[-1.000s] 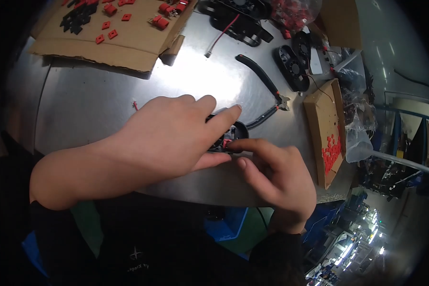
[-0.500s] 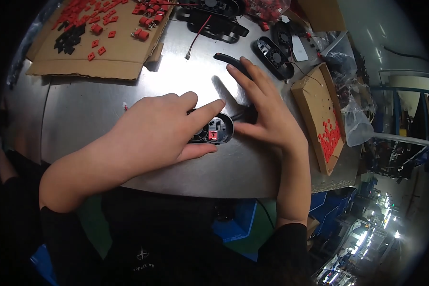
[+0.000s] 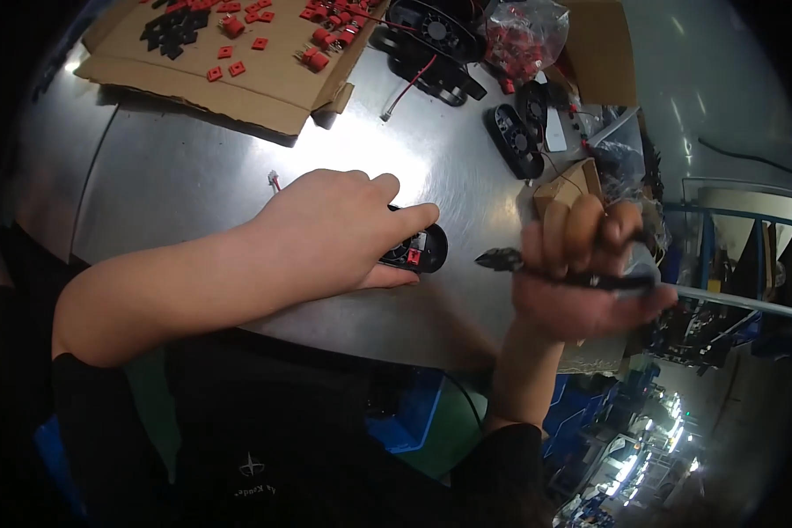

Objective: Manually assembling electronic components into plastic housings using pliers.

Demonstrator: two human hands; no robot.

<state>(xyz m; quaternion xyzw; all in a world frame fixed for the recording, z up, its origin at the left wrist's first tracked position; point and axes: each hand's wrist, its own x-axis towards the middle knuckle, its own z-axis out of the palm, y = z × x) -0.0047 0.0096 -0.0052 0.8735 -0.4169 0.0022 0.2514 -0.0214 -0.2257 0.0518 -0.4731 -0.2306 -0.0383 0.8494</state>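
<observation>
Hands apart, you have your left hand [image 3: 339, 229] clamped on a black oval housing [image 3: 435, 249], fingers over its top and thumb along its near edge, probably to steady it against the metal surface [image 3: 176, 194]. Its right end sticks out past your fingers, which leaves a red piece [image 3: 413, 256] inside uncovered. To the right of it, your right hand [image 3: 576, 251] is raised and curled around dark pliers [image 3: 506, 260]; their head points back toward your left hand, though blur hides exactly how the handles sit in your grip.

Beyond your left wrist lies a short lead [image 3: 274, 179] with a pale connector. Farther out ahead, a cardboard sheet [image 3: 229, 97] carries red and black pieces, spread out perhaps for easy picking. Ahead, between your hands, are a fan housing [image 3: 436, 31] and a clear bag [image 3: 515, 44] of red parts; another housing [image 3: 515, 141] sits nearer your right hand. A blue bin [image 3: 414, 414] stands below the surface's near edge, and past your right hand a dim workshop shows bright lamps [image 3: 625, 466].
</observation>
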